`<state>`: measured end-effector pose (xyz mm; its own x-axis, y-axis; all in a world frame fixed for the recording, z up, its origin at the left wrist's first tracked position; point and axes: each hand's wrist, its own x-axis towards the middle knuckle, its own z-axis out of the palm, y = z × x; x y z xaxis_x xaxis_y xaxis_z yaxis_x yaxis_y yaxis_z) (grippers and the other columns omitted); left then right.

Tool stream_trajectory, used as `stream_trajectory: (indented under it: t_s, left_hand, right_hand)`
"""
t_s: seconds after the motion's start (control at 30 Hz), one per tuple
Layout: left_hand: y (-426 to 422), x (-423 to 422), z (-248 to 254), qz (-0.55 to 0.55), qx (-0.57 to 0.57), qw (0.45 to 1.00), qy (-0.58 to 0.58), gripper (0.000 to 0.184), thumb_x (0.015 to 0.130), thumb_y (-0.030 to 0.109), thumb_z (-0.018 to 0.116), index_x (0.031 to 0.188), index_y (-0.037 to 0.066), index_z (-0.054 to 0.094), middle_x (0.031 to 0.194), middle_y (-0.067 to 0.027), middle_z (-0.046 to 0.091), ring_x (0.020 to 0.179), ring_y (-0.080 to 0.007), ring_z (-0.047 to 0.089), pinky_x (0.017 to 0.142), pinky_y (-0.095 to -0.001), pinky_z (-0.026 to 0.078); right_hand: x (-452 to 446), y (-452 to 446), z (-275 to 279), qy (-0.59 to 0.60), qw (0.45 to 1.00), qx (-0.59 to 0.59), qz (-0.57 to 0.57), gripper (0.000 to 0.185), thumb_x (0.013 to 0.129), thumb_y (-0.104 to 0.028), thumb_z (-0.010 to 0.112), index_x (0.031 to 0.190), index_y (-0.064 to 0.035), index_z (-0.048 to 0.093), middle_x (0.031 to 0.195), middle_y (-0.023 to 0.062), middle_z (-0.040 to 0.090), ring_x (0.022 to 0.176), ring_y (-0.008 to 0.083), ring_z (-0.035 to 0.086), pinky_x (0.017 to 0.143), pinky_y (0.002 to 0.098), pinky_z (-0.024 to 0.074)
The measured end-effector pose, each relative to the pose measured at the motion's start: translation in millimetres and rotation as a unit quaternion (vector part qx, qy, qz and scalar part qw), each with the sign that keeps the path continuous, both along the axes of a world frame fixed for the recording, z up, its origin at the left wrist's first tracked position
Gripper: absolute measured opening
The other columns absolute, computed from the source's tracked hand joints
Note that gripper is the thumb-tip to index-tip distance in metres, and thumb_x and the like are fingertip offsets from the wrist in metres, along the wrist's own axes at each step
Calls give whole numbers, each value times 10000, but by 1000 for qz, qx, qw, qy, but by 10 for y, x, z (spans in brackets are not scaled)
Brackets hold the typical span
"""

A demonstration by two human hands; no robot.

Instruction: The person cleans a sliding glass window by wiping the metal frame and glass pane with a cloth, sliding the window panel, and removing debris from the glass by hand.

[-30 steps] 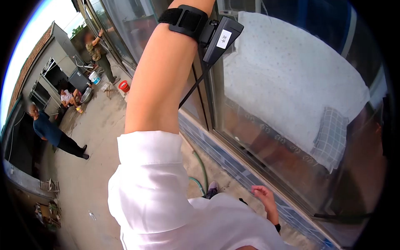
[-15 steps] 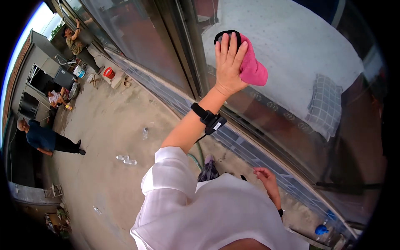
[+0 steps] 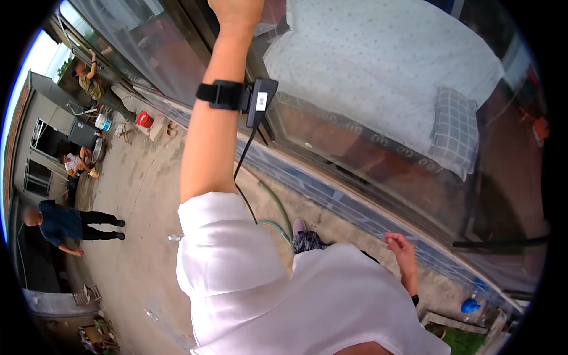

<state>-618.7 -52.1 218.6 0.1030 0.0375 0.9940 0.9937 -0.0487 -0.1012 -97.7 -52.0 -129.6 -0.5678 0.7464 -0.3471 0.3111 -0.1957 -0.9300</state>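
My left arm reaches up past the top edge of the view. Only the wrist and the base of my left hand show, so its fingers and anything under them are hidden. A black strap with a small box sits on that forearm. Beside the arm is the window glass, with a pale sheet and a checked cushion behind it. Low on the right, my right hand hangs near the blue-grey tiled wall, fingers loosely bent and apart, holding nothing visible.
A green hose lies by my foot. A person in dark clothes stands at left; another reaches up at a far window. A red bucket, a plastic bottle and a blue object are on the ground.
My left hand, earlier flat on a pink cloth against the glass, has moved up and left out of view with the cloth no longer seen. My right hand is slightly farther right.
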Motion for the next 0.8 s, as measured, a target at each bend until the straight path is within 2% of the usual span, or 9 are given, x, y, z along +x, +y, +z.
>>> stream_trajectory:
  t_s: [0.1,0.27,0.33,0.37,0.43,0.5,0.57,0.67,0.8]
  left_hand:
    - [-37,163,-1554,85,-45,984,-151,864,761,257,671,1449,19,205,1509,-255,133,1403,-421,107,1119,-524,113]
    - [-216,679,-3680,56,-174,886,-427,808,859,280,556,1465,-13,107,1511,-289,31,1407,-431,38,1134,-471,106]
    - [-238,823,-3910,49,-186,864,-465,802,869,269,557,1466,-11,99,1512,-288,24,1410,-422,38,1135,-465,113]
    - [-260,906,-3884,-103,-152,730,-658,758,896,286,537,1458,-17,127,1521,-267,33,1419,-384,49,1131,-427,138]
    - [-229,919,-3719,-250,-104,547,-792,717,923,302,517,1450,-22,155,1530,-247,42,1429,-346,59,1127,-388,163]
    - [-128,890,-3128,-119,-102,774,-613,732,913,292,551,1453,-10,160,1535,-231,47,1432,-328,61,1127,-382,146]
    - [-72,866,-2188,-24,-74,911,-404,822,841,222,625,1466,12,135,1532,-239,48,1428,-363,34,1132,-433,98]
    - [-10,634,-1023,-14,-54,980,-191,913,738,156,684,1473,42,153,1522,-243,108,1418,-407,32,1127,-516,56]
    - [-6,552,-1130,12,-57,983,-173,881,756,185,663,1468,33,168,1513,-256,131,1416,-412,54,1122,-529,52]
  right_hand:
    - [95,33,-163,-21,999,-36,32,165,902,-118,599,1032,-30,650,1003,18,663,941,110,600,839,258,458]
    - [-114,25,-194,-111,983,15,142,172,879,-148,630,1012,-46,666,985,35,679,884,113,611,797,266,481]
    - [-240,52,-215,-111,980,16,165,177,875,-150,635,1013,-43,666,986,35,681,883,117,613,796,265,482]
    - [-256,57,-214,-113,976,12,186,182,871,-151,639,1013,-41,666,986,36,682,881,120,614,795,264,483]
    - [-245,66,-177,-110,976,20,186,183,872,-155,639,1014,-43,668,988,39,683,878,120,616,796,266,483]
    - [-268,97,-193,-94,978,36,182,184,873,-160,639,1015,-45,670,990,41,683,875,120,617,798,267,484]
    - [-185,109,-254,-82,983,32,160,188,877,-172,637,1019,-55,673,976,42,684,856,114,616,787,267,486]
    - [-202,135,-246,-72,986,33,148,184,877,-167,636,1016,-53,672,940,38,684,837,108,614,773,266,486]
    - [-301,199,-355,-51,988,67,130,191,871,-166,642,1017,-45,669,913,31,683,837,106,614,764,259,485]
